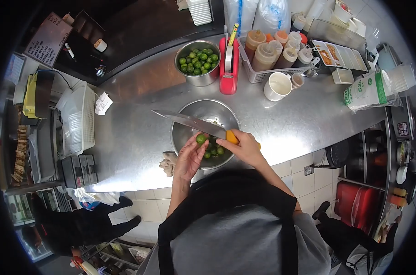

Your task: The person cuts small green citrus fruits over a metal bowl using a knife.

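Note:
My left hand (189, 158) pinches a small green lime (200, 138) over a steel mixing bowl (178, 123). In my right hand (245, 147) is a large knife (189, 121) with a yellow handle, its blade reaching left across the bowl, close above the held lime. Several more limes (208, 155) lie inside the bowl, partly hidden under my hands. Small pale bits are scattered near the bowl's far inner side. Behind the bowl stands a steel pot (201, 81) filled with whole limes (199, 61).
A red tape dispenser (229, 82) stands beside the pot. A basket (263, 73) of sauce bottles and a white cup (277, 87) are to the right. A crumpled cloth (168, 163) lies left of the bowl. Other people stand at lower left (89, 222) and lower right (350, 236).

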A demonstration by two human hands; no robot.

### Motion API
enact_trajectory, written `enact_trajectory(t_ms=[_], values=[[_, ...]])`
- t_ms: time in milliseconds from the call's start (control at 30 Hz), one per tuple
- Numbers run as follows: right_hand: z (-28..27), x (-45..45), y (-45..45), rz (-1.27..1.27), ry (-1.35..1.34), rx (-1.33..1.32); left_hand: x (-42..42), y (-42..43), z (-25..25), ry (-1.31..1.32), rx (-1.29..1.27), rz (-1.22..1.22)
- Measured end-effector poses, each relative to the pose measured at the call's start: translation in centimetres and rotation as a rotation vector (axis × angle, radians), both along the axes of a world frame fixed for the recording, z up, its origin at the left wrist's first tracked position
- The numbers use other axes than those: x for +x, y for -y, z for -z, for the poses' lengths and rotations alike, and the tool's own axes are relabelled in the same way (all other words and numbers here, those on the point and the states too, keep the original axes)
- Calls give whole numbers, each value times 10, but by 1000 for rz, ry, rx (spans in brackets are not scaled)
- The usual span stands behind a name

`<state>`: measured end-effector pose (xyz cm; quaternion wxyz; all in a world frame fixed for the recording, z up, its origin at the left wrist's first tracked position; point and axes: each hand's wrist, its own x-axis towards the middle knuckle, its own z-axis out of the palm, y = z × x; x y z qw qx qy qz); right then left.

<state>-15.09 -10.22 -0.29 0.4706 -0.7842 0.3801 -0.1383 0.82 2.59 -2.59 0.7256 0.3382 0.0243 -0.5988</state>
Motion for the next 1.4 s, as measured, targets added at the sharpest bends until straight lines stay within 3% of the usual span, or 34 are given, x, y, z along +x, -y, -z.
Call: enact_trajectory(t_ms=[33,133,233,400,500,633,1233,1400], values=[[3,-1,-1,31,3,-33,-1,-1,3,42,-14,2],[10,-1,-2,47,74,200,-3,-3,5,121,-55,15],[7,-3,-3,45,57,175,-3,-3,-1,73,-80,31],[0,-2,-9,14,70,-3,0,-5,17,-11,11,-40],[-7,-1,-12,-47,53,-136,-3,-4,21,157,-75,-25],[-3,2,-14,-101,110,-309,-8,-2,6,144,-101,23],[-10,7,-10,-107,245,-477,-16,0,-3,231,0,-73],[-1,0,7,-117,159,-389,-12,-3,-4,289,5,-165]])
